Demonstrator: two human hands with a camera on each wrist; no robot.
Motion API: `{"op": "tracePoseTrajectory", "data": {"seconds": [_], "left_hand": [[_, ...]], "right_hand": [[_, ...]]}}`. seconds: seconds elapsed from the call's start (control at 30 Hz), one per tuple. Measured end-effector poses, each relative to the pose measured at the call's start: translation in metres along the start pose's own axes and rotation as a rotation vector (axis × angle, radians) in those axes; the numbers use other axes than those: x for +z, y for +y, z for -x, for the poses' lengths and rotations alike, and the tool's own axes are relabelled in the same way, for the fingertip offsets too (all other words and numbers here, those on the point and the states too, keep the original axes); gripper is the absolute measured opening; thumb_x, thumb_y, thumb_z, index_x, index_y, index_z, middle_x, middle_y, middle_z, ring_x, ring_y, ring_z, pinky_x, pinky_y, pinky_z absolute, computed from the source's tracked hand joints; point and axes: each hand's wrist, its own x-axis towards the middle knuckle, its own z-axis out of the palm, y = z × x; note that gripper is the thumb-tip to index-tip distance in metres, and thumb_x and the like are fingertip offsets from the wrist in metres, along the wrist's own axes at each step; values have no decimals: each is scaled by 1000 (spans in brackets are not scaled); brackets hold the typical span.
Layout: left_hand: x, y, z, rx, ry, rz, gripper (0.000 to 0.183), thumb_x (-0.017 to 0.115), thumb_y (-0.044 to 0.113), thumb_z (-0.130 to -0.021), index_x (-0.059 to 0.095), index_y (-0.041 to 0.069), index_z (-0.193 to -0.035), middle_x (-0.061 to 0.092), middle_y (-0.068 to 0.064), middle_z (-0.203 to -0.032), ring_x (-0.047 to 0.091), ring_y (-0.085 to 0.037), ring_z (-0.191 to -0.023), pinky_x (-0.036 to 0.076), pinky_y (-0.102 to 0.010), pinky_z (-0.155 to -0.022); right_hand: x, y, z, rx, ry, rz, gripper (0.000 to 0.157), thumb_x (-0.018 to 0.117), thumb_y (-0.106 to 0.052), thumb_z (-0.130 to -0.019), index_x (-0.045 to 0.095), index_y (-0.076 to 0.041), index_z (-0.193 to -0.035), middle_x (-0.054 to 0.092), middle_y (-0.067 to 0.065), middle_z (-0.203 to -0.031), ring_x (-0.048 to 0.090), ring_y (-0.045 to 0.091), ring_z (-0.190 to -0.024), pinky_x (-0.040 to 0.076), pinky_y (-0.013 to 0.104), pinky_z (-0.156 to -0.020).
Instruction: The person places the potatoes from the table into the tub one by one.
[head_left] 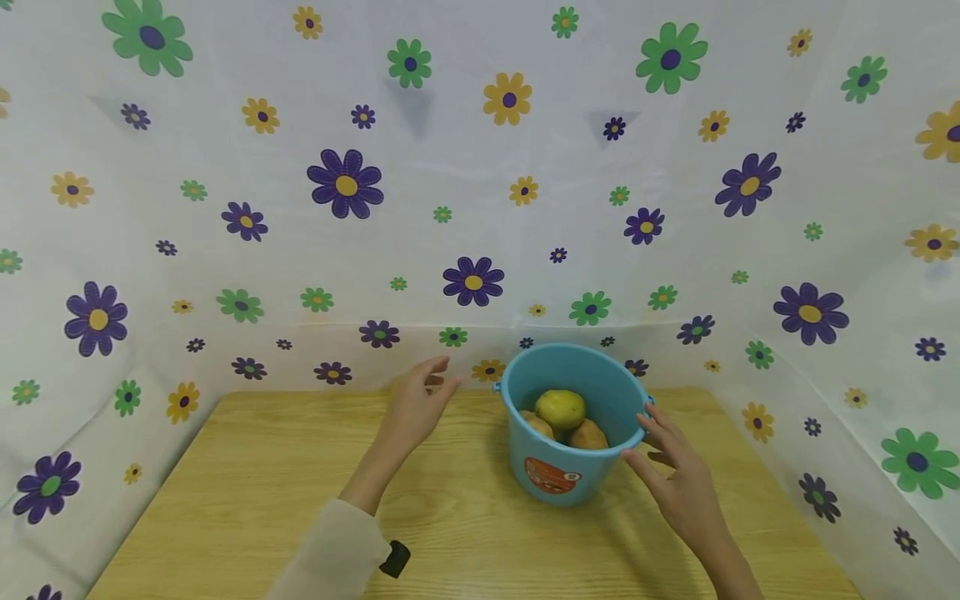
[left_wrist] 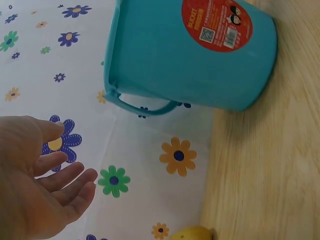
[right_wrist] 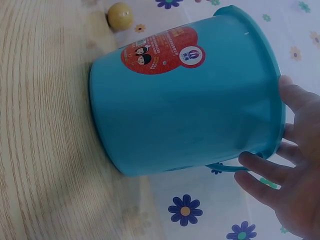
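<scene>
A light blue plastic bucket (head_left: 558, 467) with a red label stands upright on the wooden table. Inside it lie a yellow-green fruit (head_left: 561, 409) and two tan, rounded fruits or vegetables (head_left: 588, 435). My right hand (head_left: 678, 479) is at the bucket's right rim, thumb and fingertips spread against its outer side; the fingers are not wrapped round it. To the left of the bucket, my left hand (head_left: 420, 400) hovers apart from it with loosely bent fingers and holds nothing. A yellow fruit (right_wrist: 120, 16) lies on the table past the bucket in the right wrist view, hidden in the head view.
The light wooden table (head_left: 247, 492) meets a white sheet with printed flowers (head_left: 450, 167) at its back and both sides. The bucket's blue handle (left_wrist: 145, 110) hangs down along its far side. A black band (head_left: 395, 559) sits by the left sleeve.
</scene>
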Motion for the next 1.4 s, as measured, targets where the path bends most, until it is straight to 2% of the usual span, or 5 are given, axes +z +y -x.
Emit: {"op": "tracePoseTrajectory", "data": {"seconds": [0.33, 0.63, 0.9, 1.1, 1.4], "left_hand": [[-10, -31, 6, -10, 49, -57, 48, 68, 24, -102, 57, -1, -143, 59, -21, -143, 64, -37, -119, 56, -50, -98], [-10, -57, 9, -146, 75, -119, 59, 67, 33, -102, 51, -1, -148, 52, -23, -149, 58, -42, -125, 51, -56, -102], [-1, -81, 7, -170, 136, -127, 55, 69, 23, -100, 52, -4, -145, 58, -27, -136, 59, -43, -115, 54, -56, -92], [8, -94, 3, -223, 161, -141, 62, 71, 25, -98, 48, -4, -148, 51, -30, -144, 55, -48, -123, 49, -63, -98], [21, -111, -4, -324, 171, -172, 67, 72, 24, -97, 43, -7, -149, 50, -36, -139, 53, -51, -124, 46, -65, -102]], "right_hand": [[0, 4, 0, -34, 9, 6, 59, 80, 9, -84, 59, 8, -139, 48, 23, -153, 53, -12, -116, 51, 10, -86], [0, 5, 0, -44, 11, 6, 59, 80, 9, -83, 59, 8, -138, 48, 23, -153, 54, -11, -117, 51, 10, -87], [0, 4, 0, -29, 7, 10, 58, 80, 7, -85, 58, 8, -139, 47, 22, -154, 54, -10, -116, 52, 12, -86], [-2, 3, 0, 0, -3, 12, 56, 78, 3, -88, 57, 9, -140, 46, 21, -155, 55, -9, -117, 53, 13, -87], [-1, 2, 0, 2, 3, 10, 55, 78, 3, -89, 57, 10, -139, 47, 21, -155, 56, -9, -117, 53, 13, -87]]}}
